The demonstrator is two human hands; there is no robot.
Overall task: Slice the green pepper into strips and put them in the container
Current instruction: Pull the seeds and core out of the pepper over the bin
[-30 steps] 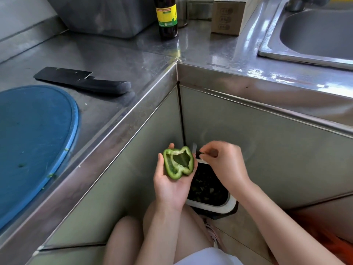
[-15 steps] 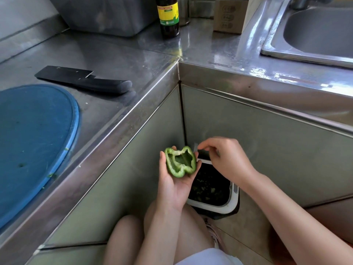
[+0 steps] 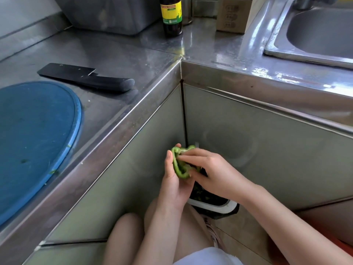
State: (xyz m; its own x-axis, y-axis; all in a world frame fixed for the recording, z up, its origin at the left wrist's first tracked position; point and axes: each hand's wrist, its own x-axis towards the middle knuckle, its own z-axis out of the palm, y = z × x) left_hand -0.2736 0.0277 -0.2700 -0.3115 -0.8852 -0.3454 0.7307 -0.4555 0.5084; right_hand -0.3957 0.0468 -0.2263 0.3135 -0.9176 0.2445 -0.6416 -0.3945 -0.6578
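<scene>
Low in the centre of the frame, below the table's edge, the left hand holds the green pepper – a cut piece with its hollow side facing up. The pepper lies in the palm, with the thumb up along its left rim and the fingers curled round its far side. The right hand comes in from the right, its fingers close together and nearly straight, their tips inside the hollow. Whether they pinch anything in there cannot be told.

Just under both hands a white-rimmed bin stands on the floor in the corner of the cabinets, with dark green scraps in it.

On the steel table, at the upper left, a black knife lies flat, its handle pointing right. A round blue cutting board fills the left edge, just below the knife – a few green flecks cling to it. At the top centre stands a dark bottle with a yellow label, a metal tub to its left and a cardboard box to its right. The sink sits in the upper right corner.
</scene>
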